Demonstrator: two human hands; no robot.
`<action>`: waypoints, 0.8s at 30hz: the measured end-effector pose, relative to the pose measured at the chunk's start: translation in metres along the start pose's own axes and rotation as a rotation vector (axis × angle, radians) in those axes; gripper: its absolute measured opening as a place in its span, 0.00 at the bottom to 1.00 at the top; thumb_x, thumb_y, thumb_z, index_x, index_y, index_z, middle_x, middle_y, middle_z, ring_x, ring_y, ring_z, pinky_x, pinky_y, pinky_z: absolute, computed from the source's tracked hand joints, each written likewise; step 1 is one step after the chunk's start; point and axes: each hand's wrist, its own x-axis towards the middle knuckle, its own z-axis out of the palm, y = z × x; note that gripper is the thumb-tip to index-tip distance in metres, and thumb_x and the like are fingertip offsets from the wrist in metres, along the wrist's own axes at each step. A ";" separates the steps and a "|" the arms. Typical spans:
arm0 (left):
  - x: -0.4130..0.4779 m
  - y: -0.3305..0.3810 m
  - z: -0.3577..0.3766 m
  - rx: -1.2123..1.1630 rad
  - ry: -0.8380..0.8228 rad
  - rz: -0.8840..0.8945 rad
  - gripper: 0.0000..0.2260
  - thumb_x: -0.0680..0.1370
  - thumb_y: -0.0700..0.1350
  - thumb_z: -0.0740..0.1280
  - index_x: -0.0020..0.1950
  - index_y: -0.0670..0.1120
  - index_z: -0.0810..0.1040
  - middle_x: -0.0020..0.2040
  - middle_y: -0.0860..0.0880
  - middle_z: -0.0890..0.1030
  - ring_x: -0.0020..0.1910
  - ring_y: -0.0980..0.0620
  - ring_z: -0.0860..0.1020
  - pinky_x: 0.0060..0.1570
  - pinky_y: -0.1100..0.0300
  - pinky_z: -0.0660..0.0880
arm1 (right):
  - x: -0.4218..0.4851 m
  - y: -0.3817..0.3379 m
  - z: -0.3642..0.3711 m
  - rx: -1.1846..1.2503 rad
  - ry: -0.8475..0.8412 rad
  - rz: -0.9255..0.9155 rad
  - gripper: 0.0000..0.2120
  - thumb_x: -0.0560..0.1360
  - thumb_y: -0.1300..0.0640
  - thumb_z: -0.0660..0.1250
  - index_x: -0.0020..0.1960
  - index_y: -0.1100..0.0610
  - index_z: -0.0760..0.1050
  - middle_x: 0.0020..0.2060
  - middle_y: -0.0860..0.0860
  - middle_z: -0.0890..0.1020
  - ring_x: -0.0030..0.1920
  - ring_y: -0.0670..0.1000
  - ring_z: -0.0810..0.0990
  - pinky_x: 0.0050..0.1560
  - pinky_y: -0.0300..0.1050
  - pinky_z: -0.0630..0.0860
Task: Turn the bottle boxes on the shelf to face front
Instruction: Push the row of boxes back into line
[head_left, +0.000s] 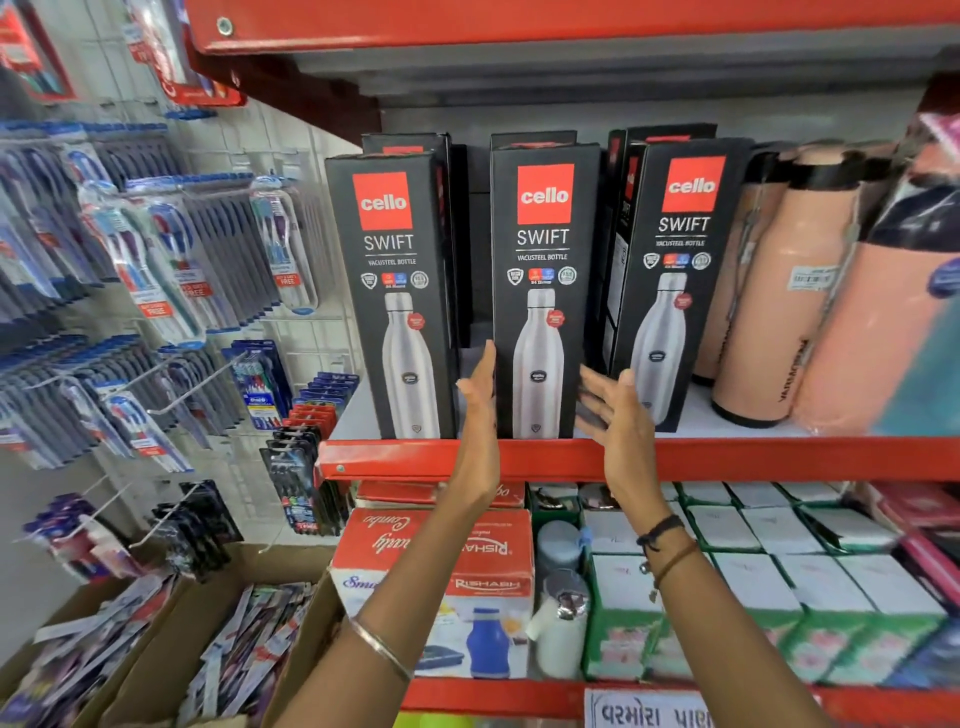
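Observation:
Three black bottle boxes with red logo squares stand at the front of the red shelf. The left box and the middle box show their printed fronts. The right box is turned a little, so its left side panel also shows. More black boxes stand behind them. My left hand is flat and open against the middle box's left edge. My right hand is open with fingers spread, just off that box's right edge, in front of the right box's lower corner. Neither hand holds anything.
Peach flasks stand right of the boxes. The shelf below holds a red and white carton, small bottles and green and white packs. Toothbrush packs hang on hooks at the left, above cardboard bins.

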 end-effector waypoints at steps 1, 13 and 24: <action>-0.002 -0.001 0.001 -0.002 0.002 0.007 0.41 0.55 0.83 0.44 0.66 0.71 0.55 0.72 0.63 0.53 0.79 0.52 0.49 0.77 0.44 0.46 | -0.001 -0.001 -0.001 0.003 -0.011 0.001 0.23 0.73 0.35 0.47 0.56 0.43 0.75 0.55 0.46 0.79 0.56 0.42 0.77 0.60 0.44 0.73; -0.019 0.002 0.066 0.141 0.115 0.522 0.32 0.78 0.64 0.47 0.72 0.44 0.65 0.74 0.48 0.65 0.75 0.52 0.62 0.74 0.52 0.59 | 0.008 -0.004 -0.054 0.064 0.352 -0.322 0.23 0.78 0.43 0.48 0.64 0.52 0.72 0.64 0.50 0.76 0.67 0.47 0.72 0.68 0.44 0.67; 0.049 -0.004 0.134 -0.012 0.058 -0.125 0.25 0.81 0.56 0.40 0.78 0.51 0.49 0.80 0.53 0.50 0.79 0.54 0.48 0.75 0.56 0.45 | 0.055 0.002 -0.101 -0.062 0.154 0.006 0.37 0.73 0.30 0.44 0.73 0.51 0.61 0.72 0.47 0.66 0.73 0.51 0.64 0.74 0.54 0.60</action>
